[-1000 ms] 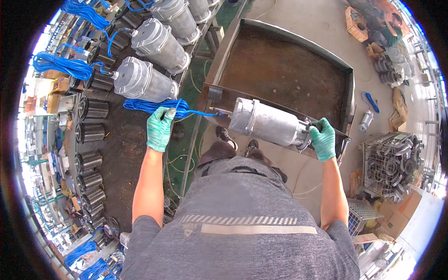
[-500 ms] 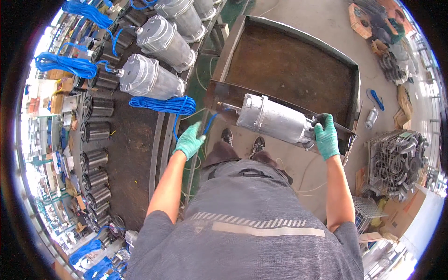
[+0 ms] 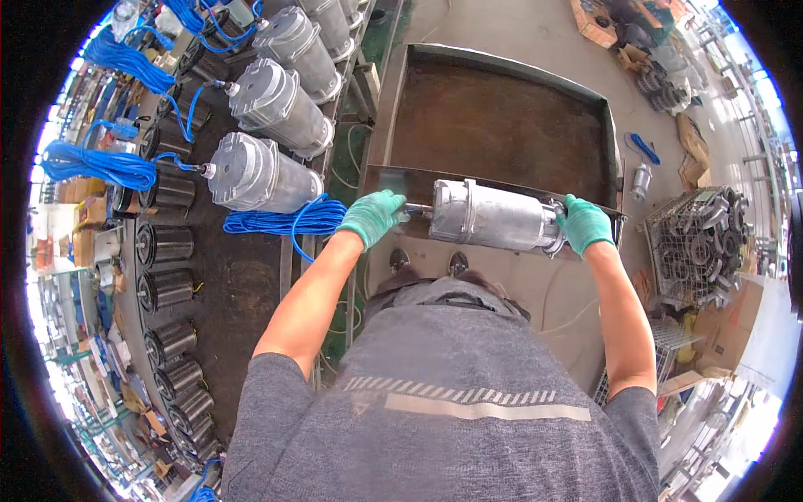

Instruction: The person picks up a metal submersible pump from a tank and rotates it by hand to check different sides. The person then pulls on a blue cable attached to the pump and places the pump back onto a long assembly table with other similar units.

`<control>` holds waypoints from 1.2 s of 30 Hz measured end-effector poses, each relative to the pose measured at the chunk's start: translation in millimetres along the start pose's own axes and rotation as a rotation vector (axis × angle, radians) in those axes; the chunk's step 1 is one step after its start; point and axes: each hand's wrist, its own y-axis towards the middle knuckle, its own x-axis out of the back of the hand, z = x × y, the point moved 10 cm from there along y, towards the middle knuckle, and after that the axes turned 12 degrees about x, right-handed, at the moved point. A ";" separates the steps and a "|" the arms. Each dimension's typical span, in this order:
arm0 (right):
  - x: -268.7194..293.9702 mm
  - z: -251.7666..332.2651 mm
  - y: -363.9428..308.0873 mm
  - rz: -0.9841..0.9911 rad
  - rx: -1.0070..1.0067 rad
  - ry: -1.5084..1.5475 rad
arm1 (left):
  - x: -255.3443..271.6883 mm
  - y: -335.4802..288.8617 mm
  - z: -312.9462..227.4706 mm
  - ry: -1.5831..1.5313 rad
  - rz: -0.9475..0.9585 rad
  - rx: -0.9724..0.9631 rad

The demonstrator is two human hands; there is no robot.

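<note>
A silver cylindrical pump motor (image 3: 493, 216) lies on its side, level, across the near edge of a metal tray cart. My left hand (image 3: 372, 217), in a green glove, is closed round the narrow end piece (image 3: 418, 208) sticking out of the motor's left end. At the other end, my gloved right hand (image 3: 585, 224) grips the motor's end fitting. A coil of blue cable (image 3: 280, 220) rests on the bench to the left. One strand loops from it toward my left forearm, which hides where it runs. My left fingertips are partly hidden too.
Several upright silver motors (image 3: 259, 173) with blue cables stand along the bench (image 3: 238, 284) at left. Dark cylinders (image 3: 167, 289) line its far side. Beyond my hands is the cart's rusty tray (image 3: 502, 125). A wire basket of metal parts (image 3: 698, 243) stands on the right.
My left hand has moved right and up from beside the bench, closing on the motor's left end. The motor has turned more level. My right hand keeps its hold.
</note>
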 end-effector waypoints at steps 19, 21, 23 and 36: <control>-21.5 -15.9 10.8 -0.029 -0.010 0.091 | -7.9 5.0 27.5 -0.448 -0.105 0.259; -19.2 -11.7 13.1 -0.033 -0.020 0.088 | 16.0 -15.6 -11.5 -0.037 -0.148 -0.095; -14.0 -10.4 16.9 -0.025 -0.047 0.082 | 6.0 -13.9 -9.8 0.054 -0.072 -0.119; -8.4 -11.5 5.0 -0.097 -0.048 0.093 | -29.7 22.4 26.1 -0.545 -0.047 0.143</control>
